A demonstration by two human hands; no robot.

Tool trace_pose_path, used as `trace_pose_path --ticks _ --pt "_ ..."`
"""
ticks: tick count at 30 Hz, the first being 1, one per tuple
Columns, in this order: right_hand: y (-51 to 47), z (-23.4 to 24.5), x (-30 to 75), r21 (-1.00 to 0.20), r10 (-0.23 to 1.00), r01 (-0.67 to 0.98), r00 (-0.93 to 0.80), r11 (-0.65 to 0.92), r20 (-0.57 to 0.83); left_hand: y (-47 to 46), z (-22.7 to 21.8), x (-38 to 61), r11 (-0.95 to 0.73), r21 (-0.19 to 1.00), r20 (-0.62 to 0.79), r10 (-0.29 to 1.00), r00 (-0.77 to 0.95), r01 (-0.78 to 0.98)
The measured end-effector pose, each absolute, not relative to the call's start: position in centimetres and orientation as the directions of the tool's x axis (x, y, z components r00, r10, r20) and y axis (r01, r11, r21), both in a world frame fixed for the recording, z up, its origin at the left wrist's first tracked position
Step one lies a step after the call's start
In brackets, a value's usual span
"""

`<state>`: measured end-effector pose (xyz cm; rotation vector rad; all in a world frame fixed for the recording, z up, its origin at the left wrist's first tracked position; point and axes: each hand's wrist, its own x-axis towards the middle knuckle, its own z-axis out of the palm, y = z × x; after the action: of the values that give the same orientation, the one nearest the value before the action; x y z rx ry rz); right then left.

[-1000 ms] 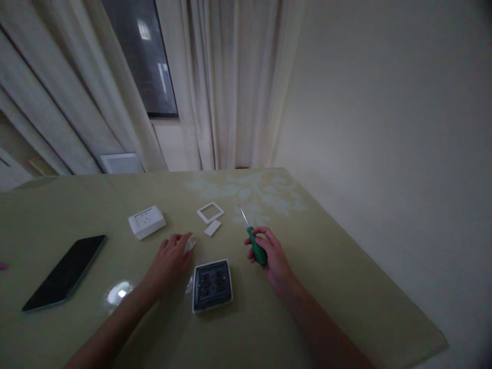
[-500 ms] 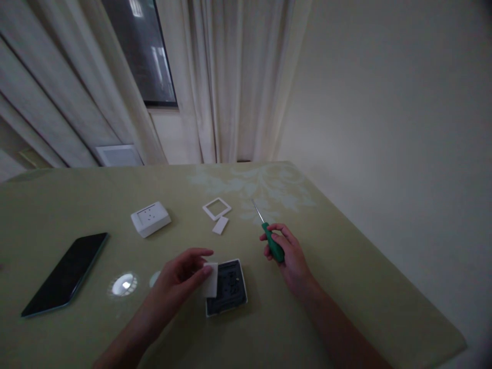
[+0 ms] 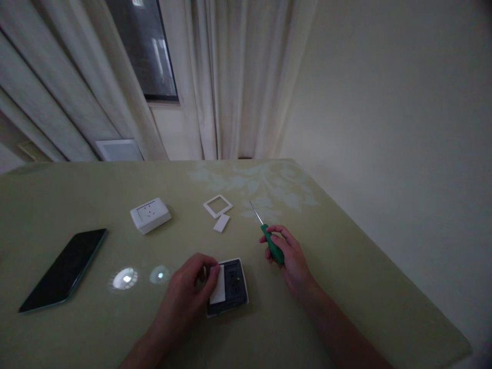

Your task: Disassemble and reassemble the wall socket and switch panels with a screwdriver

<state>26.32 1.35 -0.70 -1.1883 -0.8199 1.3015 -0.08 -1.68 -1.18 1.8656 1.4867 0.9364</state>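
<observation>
My left hand (image 3: 194, 284) pinches a small white rectangular plate (image 3: 219, 288) between thumb and fingers. The plate overlaps the left part of a switch or socket panel (image 3: 235, 282) with a dark inner face and white edge, lying on the table; whether it is seated there I cannot tell. To the right, my right hand (image 3: 286, 251) is wrapped around the green handle of a screwdriver (image 3: 274, 248), its thin metal shaft pointing up and left. Beyond the panel lie a white square frame (image 3: 210, 209) and a loose white rectangular piece (image 3: 222, 223).
A white socket box (image 3: 150, 216) sits farther back on the left. Near the left edge lies a dark phone or tablet (image 3: 63, 270). Light reflections show on the pale green tablecloth (image 3: 115, 333). The wall (image 3: 403, 154) borders the table's right side; curtains (image 3: 246, 82) hang behind.
My left hand has shifted slightly right, bringing the white plate farther over the dark panel. My right hand with the screwdriver has barely moved. The view has shifted slightly.
</observation>
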Motion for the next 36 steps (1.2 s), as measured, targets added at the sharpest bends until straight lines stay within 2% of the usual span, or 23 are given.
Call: trace_pose_path --ticks 3,9,13,20,24,27,29,32,34,36 --pt "1.3 -0.8 26.2 -0.954 0.976 -0.273 0.142 -0.122 -0.165 -1.8 -1.3 0.0 -0.323 0.742 0.258 0.946 0.195 0.587" --pt "1.2 -0.8 26.1 -0.956 0.976 -0.262 0.135 -0.129 -0.168 -1.9 -1.7 -0.3 -0.370 0.716 0.279 0.929 0.243 0.592" --pt "1.3 -0.8 25.9 -0.959 0.976 -0.249 0.134 -0.134 -0.171 -2.0 -1.9 -0.3 -0.354 0.751 0.247 0.933 0.261 0.557" --pt "1.2 -1.2 25.8 -0.961 0.978 -0.247 0.131 -0.125 -0.161 -2.0 -2.4 -0.4 -0.215 0.848 0.049 0.942 0.333 0.484" --pt "1.2 -1.2 25.6 -0.957 0.981 -0.258 0.105 -0.130 -0.162 -2.0 -2.5 -0.4 -0.220 0.854 0.054 0.939 0.340 0.471" --pt "0.9 -1.0 25.3 -0.962 0.992 -0.258 0.061 -0.088 -0.107 -2.0 -2.4 -0.2 -0.247 0.850 0.080 0.934 0.348 0.466" --pt "0.4 -0.8 25.0 -0.980 0.999 -0.195 0.025 -0.025 -0.030 -2.0 -2.2 0.0 -0.263 0.849 0.095 0.929 0.357 0.458" --pt "-1.1 -0.4 24.4 -0.979 0.983 0.084 -0.033 0.184 0.182 -1.8 -2.1 0.2 -0.266 0.854 0.098 0.926 0.365 0.447" --pt "-2.3 -0.3 23.8 -0.879 0.931 0.306 -0.122 0.366 0.345 -1.7 -2.2 0.2 -0.265 0.857 0.099 0.926 0.364 0.442" --pt "-3.4 -0.4 23.1 -0.736 0.863 0.451 -0.266 0.505 0.429 -1.7 -2.4 0.2 -0.266 0.860 0.102 0.926 0.364 0.435"
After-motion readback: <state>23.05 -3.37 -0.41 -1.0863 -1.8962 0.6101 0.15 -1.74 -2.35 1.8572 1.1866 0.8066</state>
